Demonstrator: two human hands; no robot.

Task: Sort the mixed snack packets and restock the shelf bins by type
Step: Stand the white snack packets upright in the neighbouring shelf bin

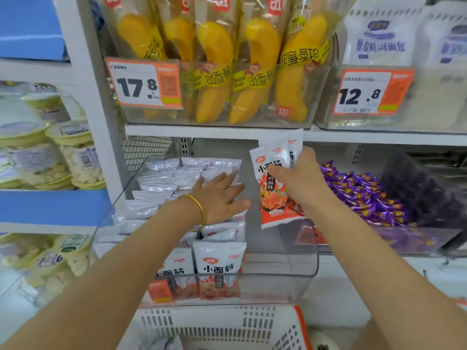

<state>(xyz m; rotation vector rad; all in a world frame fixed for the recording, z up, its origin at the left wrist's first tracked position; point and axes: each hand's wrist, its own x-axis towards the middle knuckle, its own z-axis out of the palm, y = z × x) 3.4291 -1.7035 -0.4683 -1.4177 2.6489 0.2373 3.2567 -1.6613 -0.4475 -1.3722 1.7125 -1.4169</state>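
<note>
Head view: right hand (300, 183) is gripping several white-and-orange packets (275, 178) above the clear bin (303, 261); left hand (218, 198), flat and unclenched, is pressing back the matching rows (177, 188). Bin's right lane looking unfilled; basket (227, 327) contents mostly out of frame, so remaining stock unclear.

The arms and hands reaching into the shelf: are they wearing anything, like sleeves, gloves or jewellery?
Both forearms are bare, with no sleeves in view and no gloves. The left hand has a thin gold bangle around its wrist. The right hand shows no ring, watch or bracelet.
</note>
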